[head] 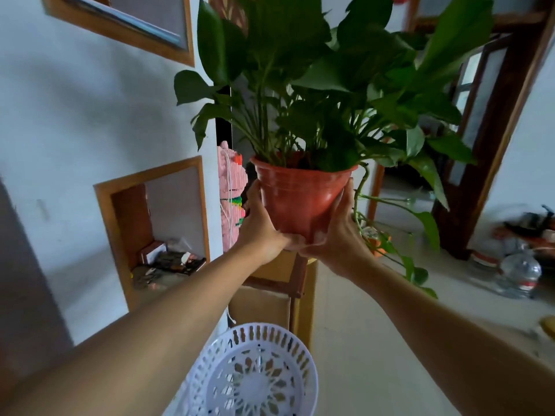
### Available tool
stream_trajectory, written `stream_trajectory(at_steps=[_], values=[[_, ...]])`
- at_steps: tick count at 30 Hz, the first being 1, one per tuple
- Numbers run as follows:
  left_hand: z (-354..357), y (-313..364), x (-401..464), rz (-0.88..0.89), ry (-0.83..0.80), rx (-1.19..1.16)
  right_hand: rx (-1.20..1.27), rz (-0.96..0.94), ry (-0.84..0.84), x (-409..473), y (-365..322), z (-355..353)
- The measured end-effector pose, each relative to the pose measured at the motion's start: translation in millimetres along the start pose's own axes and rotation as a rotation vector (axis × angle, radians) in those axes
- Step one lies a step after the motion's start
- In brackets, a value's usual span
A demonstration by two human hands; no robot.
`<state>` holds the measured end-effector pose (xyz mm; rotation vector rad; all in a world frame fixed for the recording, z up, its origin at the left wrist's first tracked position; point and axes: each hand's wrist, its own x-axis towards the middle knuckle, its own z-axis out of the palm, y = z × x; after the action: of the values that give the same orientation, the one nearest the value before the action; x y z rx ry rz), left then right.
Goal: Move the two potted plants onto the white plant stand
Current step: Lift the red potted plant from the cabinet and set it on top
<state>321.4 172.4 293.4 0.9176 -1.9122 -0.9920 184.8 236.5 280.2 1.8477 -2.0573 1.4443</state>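
A leafy green plant in a red-orange plastic pot (297,199) is held up in the air at arm's length. My left hand (261,226) grips the pot's left side and base. My right hand (336,232) grips its right side and base. Trailing vines hang from the pot's right side. The white plant stand (255,376), a round tray with a perforated rim, sits low in the view, below and nearer than the pot. A second small orange pot (377,244) shows on the floor behind my right hand, mostly hidden.
A wooden stand with cardboard (279,283) is right under the held pot. A wall niche with clutter (162,259) is at left. A pink block figure (231,190) stands behind the pot. Water bottles (519,271) and clutter lie on the floor at right, beside a dark wooden door frame.
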Motion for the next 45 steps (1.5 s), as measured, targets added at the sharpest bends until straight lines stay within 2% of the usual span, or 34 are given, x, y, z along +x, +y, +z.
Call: stream_trajectory(at_steps=[8, 14, 17, 25, 30, 41, 45], values=[[-50, -24, -41, 0.06, -0.109, 0.028, -0.017, 0.054, 0.068, -52, -53, 35], [-51, -45, -63, 0.038, -0.178, 0.011, 0.017, 0.12, 0.067, -84, -60, 52], [-44, -55, -70, 0.051, -0.161, 0.019, -0.006, 0.116, 0.057, -93, -53, 57], [-20, -100, -76, 0.002, -0.104, 0.03, -0.006, 0.053, 0.047, -107, -7, 87], [-7, -144, -82, -0.022, -0.111, 0.04, -0.002, 0.084, 0.017, -122, 19, 121], [44, -277, -92, -0.037, -0.136, 0.094, 0.075, 0.146, 0.032, -177, 113, 218], [67, -318, -95, -0.031, -0.14, 0.144, 0.016, 0.199, 0.053, -200, 152, 248]])
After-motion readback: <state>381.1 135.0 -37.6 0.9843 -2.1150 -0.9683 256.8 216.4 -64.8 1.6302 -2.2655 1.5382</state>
